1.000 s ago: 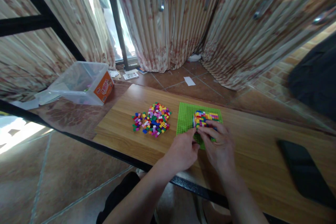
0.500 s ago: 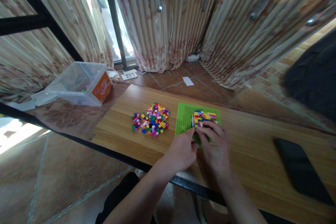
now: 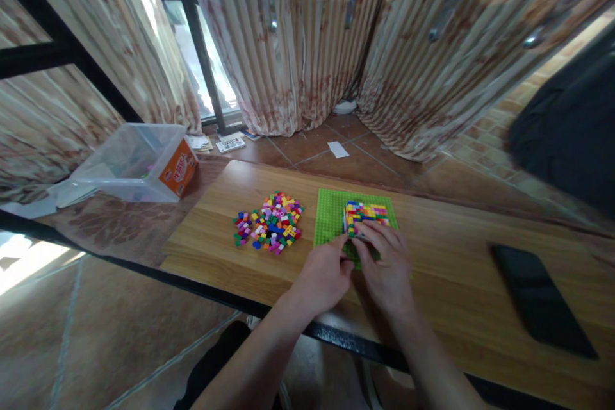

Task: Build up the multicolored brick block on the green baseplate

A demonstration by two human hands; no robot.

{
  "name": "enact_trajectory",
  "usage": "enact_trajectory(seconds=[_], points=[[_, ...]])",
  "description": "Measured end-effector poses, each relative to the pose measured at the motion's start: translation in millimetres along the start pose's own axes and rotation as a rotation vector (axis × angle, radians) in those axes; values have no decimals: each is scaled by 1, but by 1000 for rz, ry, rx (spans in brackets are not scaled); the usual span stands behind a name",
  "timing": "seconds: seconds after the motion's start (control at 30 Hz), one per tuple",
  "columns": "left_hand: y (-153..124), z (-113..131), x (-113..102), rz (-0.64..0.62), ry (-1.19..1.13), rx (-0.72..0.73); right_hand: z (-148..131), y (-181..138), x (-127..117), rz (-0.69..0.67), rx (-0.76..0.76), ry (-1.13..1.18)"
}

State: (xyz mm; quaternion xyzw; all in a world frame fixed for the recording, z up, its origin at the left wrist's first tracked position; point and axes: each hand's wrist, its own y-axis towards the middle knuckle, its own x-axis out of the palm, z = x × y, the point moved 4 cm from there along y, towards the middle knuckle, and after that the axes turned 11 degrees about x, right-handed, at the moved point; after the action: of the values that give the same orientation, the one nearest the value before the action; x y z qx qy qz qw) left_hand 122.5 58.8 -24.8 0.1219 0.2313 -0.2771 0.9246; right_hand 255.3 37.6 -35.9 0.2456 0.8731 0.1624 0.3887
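Note:
A low block built of many-coloured toy bricks (image 3: 366, 211) is on a green studded baseplate (image 3: 331, 205). My right hand (image 3: 387, 269) reaches over its near side, fingers bent on the bricks and thumb toward the near left corner. At that same corner is the tip of the index finger of my left hand (image 3: 324, 275); the other fingers are curled in. Whatever lies between the left fingertips is too small to make out. The near part of the block is hidden by my hands. Left of the baseplate lies a heap of loose toy bricks (image 3: 276, 221).
The wooden table (image 3: 206, 256) carries a black phone-like slab (image 3: 541, 298) at the right. A clear plastic bin (image 3: 129, 182) with an orange label stands beyond the table's left end. Striped curtains (image 3: 298, 57) hang behind, and a paper sheet (image 3: 337, 149) lies on the floor.
The whole view has shifted slightly, so things appear a little further left. Both hands stay at the near left corner of the brick block, with only small finger movement.

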Motion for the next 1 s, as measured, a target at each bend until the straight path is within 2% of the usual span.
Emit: enact_trajectory(seconds=[0.3,0.47,0.63,0.83,1.0], points=[[1,-6,-4,58,-38,-64,12,6,-16,112,205,74],[5,-15,-12,190,-281,-101,-8,-1,-23,97,124,117],[7,-18,-12,286,-579,-151,-28,-12,-21,-30,3,90],[7,-15,-11,300,-653,-179,-33,-13,-11,-55,-104,-18],[8,-13,-10,281,-657,-178,-28,-12,-10,-79,-21,44]])
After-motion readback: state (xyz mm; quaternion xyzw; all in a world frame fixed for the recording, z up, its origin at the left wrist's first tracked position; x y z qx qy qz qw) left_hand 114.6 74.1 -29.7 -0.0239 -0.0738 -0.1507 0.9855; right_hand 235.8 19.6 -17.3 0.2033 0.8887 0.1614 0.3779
